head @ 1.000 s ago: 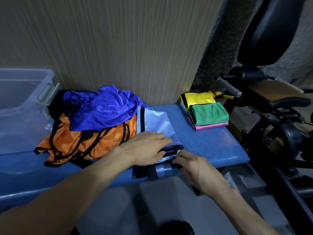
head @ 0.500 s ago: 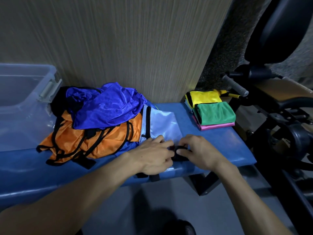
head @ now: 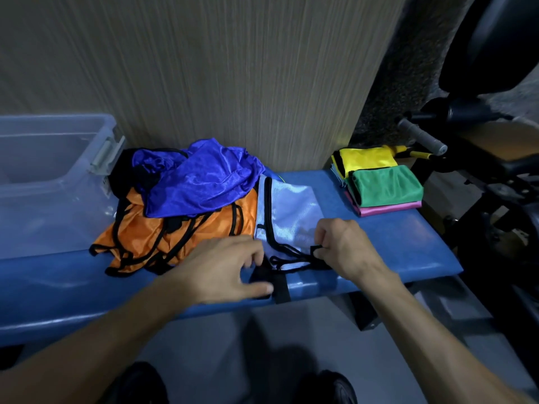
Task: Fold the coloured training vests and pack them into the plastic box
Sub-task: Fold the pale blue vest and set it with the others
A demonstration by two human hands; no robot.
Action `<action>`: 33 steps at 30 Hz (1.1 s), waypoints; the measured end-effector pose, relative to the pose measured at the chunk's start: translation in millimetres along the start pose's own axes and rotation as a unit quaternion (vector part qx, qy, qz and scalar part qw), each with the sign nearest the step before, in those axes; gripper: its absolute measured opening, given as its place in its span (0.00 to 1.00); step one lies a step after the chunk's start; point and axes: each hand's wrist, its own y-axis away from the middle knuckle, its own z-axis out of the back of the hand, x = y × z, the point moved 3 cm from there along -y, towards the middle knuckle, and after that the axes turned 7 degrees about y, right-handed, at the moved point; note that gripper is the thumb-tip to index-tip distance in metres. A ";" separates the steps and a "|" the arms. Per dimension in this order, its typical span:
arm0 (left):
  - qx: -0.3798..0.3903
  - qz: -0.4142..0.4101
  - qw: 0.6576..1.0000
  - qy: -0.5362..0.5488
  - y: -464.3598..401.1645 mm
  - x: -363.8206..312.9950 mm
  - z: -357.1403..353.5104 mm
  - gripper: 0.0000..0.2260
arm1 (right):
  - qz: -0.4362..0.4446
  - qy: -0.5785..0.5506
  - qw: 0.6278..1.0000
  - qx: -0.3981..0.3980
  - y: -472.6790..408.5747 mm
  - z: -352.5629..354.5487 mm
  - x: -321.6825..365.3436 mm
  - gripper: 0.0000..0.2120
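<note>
A light blue vest (head: 291, 214) with black trim lies partly folded on the blue bench (head: 408, 243). My right hand (head: 344, 246) pinches its black strap at the near edge. My left hand (head: 227, 266) rests over the vest's near left corner, thumb on a black strap that hangs off the bench front. Left of it sits a heap with a royal blue vest (head: 204, 182) on top of an orange vest (head: 180, 234). A clear plastic box (head: 52, 176) stands at the far left. Folded yellow (head: 367, 160), green (head: 388, 185) and pink (head: 388, 209) vests are stacked at the bench's right end.
A wood-grain wall panel (head: 233, 68) rises right behind the bench. Black gym equipment with a grey handle (head: 423, 138) and a padded seat (head: 490, 39) crowds the right side. Grey floor and my dark shoes (head: 140, 386) show below the bench edge.
My hands have drawn apart: the right one moved right and pulled the black strap out from the vest's near edge, while the left stayed over the near left corner.
</note>
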 end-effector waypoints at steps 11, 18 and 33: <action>-0.185 -0.041 0.982 -0.018 22.8 -18.4 -44.0 0.11 | 0.132 0.122 0.984 -0.018 29.2 -4.7 16.4 0.16; -0.214 -0.064 0.974 -0.032 15.5 -29.7 -58.5 0.12 | 0.184 0.118 0.976 0.006 42.1 -5.0 12.8 0.22; -0.190 -0.148 0.950 -0.200 8.9 -39.0 -66.0 0.07 | 0.205 0.172 0.964 0.015 44.3 -19.6 8.9 0.29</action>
